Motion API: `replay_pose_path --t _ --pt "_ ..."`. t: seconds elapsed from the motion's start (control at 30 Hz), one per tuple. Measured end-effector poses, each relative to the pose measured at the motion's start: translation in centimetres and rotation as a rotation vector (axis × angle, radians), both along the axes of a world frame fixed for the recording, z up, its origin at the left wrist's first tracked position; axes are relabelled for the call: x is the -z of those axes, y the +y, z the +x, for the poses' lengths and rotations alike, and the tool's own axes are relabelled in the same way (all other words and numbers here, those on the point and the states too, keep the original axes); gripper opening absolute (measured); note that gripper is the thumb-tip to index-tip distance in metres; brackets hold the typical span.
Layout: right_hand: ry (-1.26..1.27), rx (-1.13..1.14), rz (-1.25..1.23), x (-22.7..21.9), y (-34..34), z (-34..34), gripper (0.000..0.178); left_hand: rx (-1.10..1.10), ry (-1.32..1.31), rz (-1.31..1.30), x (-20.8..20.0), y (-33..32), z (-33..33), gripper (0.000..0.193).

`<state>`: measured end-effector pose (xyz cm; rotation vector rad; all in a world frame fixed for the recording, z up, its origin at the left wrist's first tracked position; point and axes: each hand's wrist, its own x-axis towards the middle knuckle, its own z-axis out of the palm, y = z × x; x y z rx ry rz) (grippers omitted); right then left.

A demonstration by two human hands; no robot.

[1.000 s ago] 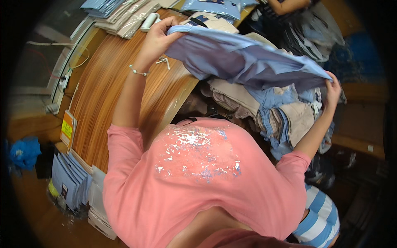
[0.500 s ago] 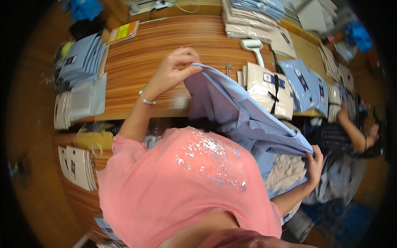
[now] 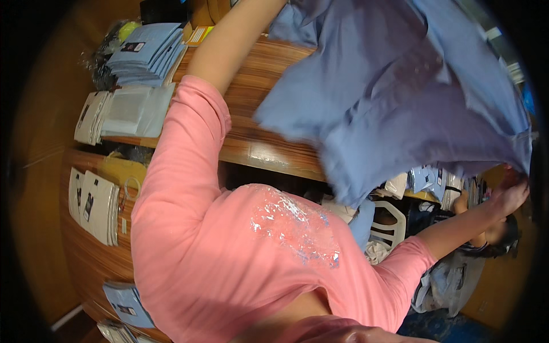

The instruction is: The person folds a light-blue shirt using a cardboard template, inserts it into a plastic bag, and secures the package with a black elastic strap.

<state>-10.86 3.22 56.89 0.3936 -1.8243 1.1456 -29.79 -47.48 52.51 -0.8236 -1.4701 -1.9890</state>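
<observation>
A large light blue shirt (image 3: 400,103) is spread out in the air over the wooden table (image 3: 257,86), blurred with motion. My right hand (image 3: 513,193) grips its lower edge at the far right of the view. My left arm, in a pink sleeve (image 3: 183,148), stretches up along the shirt's left side and leaves the top of the picture; the hand itself is out of sight. The shirt hides much of the table top behind it.
Stacks of folded, packaged light blue shirts (image 3: 146,48) and grey ones (image 3: 123,111) lie at the table's left end. More packaged shirts (image 3: 94,206) stand on a lower shelf. A white plastic chair (image 3: 392,228) and another person (image 3: 492,240) are at lower right.
The shirt has risen and spread wider across the upper right. My left arm went up with it and the hand passed out of the picture. My right hand keeps its hold.
</observation>
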Motion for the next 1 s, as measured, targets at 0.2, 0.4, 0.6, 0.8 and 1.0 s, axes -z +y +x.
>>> replay_pose_path --t 0.2,0.4,0.6,0.8,1.0 --pt "-0.305 -0.025 0.292 5.0 -19.8 1.5 0.029 0.337 -0.173 0.101 7.8 -13.8 -4.9 0.028" --pt "-0.925 -1.143 0.3 18.3 -41.5 3.1 0.042 -0.093 -0.849 0.037 23.9 -30.6 -2.4 0.054" --pt "-0.852 -0.077 0.253 34.7 -33.1 -7.0 0.031 -0.54 -0.613 -0.691 37.4 -33.2 9.5 0.049" --pt "-0.923 0.459 0.905 48.1 -27.0 -7.6 0.061 -0.868 -0.874 -1.304 40.6 -22.5 21.3 0.05" --pt "-0.66 0.442 0.514 49.5 -23.3 -14.6 0.06 -1.117 -0.697 -1.166 42.8 -24.7 22.8 0.056"
